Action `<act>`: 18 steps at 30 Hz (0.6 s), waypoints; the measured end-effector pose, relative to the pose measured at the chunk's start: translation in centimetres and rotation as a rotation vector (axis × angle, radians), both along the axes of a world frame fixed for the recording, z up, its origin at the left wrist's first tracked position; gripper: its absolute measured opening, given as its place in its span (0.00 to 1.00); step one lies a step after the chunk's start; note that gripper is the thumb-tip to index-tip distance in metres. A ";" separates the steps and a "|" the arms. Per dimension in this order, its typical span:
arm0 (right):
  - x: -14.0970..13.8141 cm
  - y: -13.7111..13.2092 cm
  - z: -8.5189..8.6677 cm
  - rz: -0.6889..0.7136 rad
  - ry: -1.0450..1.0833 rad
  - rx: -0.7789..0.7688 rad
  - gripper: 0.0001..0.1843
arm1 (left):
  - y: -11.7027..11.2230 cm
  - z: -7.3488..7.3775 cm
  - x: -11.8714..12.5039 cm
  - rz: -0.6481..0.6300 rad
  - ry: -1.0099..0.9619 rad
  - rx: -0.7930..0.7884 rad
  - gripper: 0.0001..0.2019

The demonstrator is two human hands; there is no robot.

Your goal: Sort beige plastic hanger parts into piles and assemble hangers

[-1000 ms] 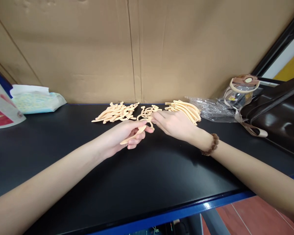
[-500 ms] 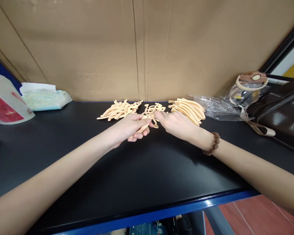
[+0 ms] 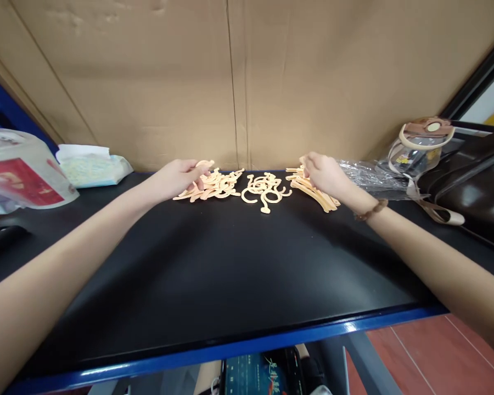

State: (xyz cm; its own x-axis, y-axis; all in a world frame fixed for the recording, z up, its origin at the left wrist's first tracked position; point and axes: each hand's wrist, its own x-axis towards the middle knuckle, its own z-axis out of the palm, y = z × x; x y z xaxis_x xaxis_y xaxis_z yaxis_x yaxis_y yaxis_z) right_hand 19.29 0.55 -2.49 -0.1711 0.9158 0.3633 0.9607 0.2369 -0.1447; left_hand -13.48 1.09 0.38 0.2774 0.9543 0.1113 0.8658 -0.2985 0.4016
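My left hand is closed on a peach plastic hanger arm, held at the left pile of hanger arms. Fingers pinched, my right hand is at the pile of curved peach strips on the right and grips the end of one strip, partly hidden by the fingers. Between the hands lies a small heap of peach hanger hooks, which neither hand touches.
A black tabletop with a blue front edge runs below a cardboard wall. Tissues and a white-and-red bag stand left. Clear plastic wrap, a clear bottle and a dark brown bag are right.
My hands have moved apart from the middle, where they were together on a hanger piece. My left hand is now at the left pile, my right at the right pile. The hooks are uncovered.
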 end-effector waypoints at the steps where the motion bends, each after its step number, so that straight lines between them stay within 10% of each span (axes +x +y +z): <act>1: 0.7 0.6 0.2 -0.079 0.005 0.020 0.16 | 0.7 -0.5 -0.3 0.022 0.037 0.050 0.23; 9: 1.5 2.7 -0.4 -0.176 -0.101 0.058 0.16 | 3.1 -4.3 -1.1 -0.079 0.216 0.276 0.26; 18: -0.2 0.9 -0.8 -0.012 -0.104 0.242 0.20 | -2.9 -4.5 4.3 -0.300 0.108 0.485 0.18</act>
